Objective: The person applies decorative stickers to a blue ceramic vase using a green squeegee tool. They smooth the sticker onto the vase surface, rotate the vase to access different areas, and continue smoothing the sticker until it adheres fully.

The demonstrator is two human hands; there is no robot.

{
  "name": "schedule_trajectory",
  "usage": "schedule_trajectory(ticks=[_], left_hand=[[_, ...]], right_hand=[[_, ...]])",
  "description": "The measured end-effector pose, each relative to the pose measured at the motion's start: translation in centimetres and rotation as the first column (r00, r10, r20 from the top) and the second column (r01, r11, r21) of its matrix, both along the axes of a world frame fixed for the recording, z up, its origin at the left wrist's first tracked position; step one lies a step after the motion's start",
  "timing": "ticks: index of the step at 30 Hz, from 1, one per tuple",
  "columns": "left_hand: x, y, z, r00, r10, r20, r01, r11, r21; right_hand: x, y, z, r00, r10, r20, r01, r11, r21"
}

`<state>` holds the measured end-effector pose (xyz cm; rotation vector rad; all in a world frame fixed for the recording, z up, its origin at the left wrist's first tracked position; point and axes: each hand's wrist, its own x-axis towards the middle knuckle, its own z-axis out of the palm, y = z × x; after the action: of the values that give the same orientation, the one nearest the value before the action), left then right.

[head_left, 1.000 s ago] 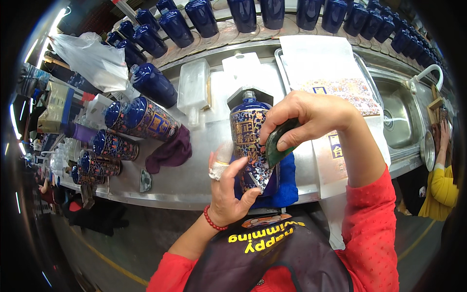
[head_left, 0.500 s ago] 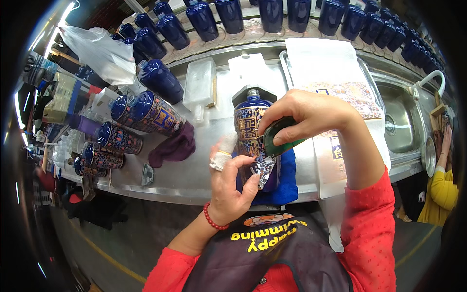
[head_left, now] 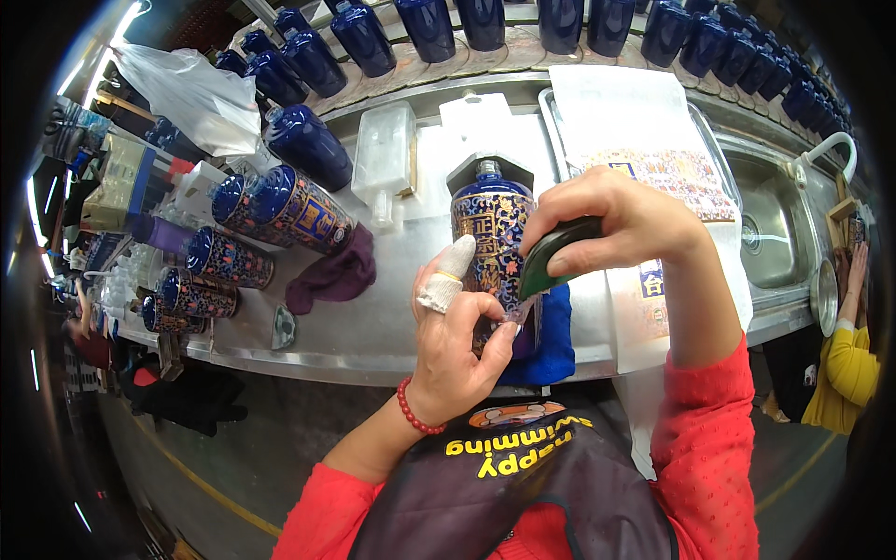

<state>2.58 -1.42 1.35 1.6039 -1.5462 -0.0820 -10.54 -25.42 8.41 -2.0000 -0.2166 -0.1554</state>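
Note:
A dark blue bottle point(head_left: 490, 210) wrapped in gold and floral patterning is in front of me, its neck pointing away. My right hand point(head_left: 621, 219) is closed around a dark green, rounded scraper point(head_left: 560, 250), held at the bottle's right side. At the bottle's lower end, the thumb and forefinger of my left hand point(head_left: 455, 350) pinch the edge of a thin patterned film point(head_left: 525, 310). A white cover with a yellow band wraps one left finger, which rests against the bottle. Under the bottle's right side lies a blue cloth point(head_left: 557, 343).
Patterned sheets point(head_left: 677, 187) lie on a white-papered tray to the right, before a metal sink point(head_left: 775, 229). Decorated bottles point(head_left: 303, 210) and a purple cloth point(head_left: 336, 275) are at left. Plain blue bottles point(head_left: 425, 28) line a conveyor behind. Another person's yellow sleeve point(head_left: 845, 373) shows far right.
My left hand has moved up and right against the bottle, and the film's loose corner no longer sticks out. The scraper has shifted slightly right. The conveyor bottles have moved left.

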Motion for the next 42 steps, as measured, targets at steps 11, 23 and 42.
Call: schedule_trajectory(ticks=[11,23,42], left_hand=[[-0.5,1.8,1.9,0.95,-0.309,-0.045,0.311,0.95,0.028],[0.9,4.0,-3.3,0.944,0.015,0.329,-0.01,1.0,-0.017],[4.3,-3.1,-0.5,0.992,0.099,0.084,-0.088,0.988,-0.125]], right_hand=[[-5.9,9.2,-4.9,0.781,-0.495,0.382,0.62,0.692,-0.37],[-7.5,13.8,-8.3,0.803,-0.458,0.383,0.593,0.544,-0.593],[-1.0,9.8,-6.5,0.611,-0.712,0.346,0.792,0.541,-0.283]])
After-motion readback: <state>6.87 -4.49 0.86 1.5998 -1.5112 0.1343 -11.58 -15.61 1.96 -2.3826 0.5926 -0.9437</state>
